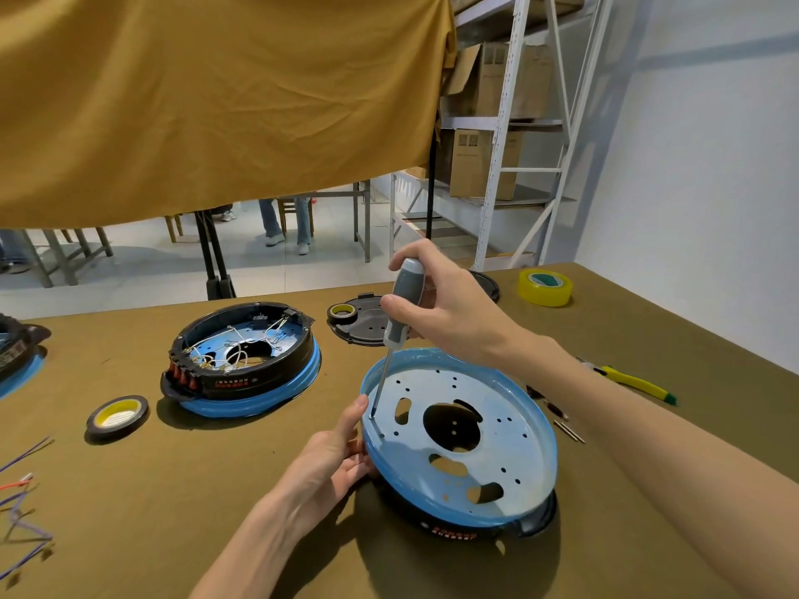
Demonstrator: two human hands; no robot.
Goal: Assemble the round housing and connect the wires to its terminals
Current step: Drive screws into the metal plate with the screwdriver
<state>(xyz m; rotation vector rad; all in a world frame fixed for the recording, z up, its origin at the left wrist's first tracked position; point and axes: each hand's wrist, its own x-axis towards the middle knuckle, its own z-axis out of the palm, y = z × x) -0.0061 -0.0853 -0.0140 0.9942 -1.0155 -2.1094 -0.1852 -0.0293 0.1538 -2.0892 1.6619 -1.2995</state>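
A round housing (510, 404) with a pale blue perforated plate and black base sits tilted on the table in front of me. My left hand (333, 456) grips its left rim, thumb up along the edge. My right hand (441, 313) holds a grey-handled screwdriver (402, 309) upright, its tip set on the plate near the left rim. A second housing (242, 356), black ring on a blue plate, lies at left centre with white wires and red terminals inside. Loose coloured wires (21, 508) lie at the far left.
A black tape roll (116, 415) lies left of me, another (342, 312) rests on a black cover plate (367, 326). Yellow tape (544, 287) and a yellow-handled tool (635, 382) sit at right. Small metal pins (568, 430) lie by the housing. A mustard cloth hangs behind the table.
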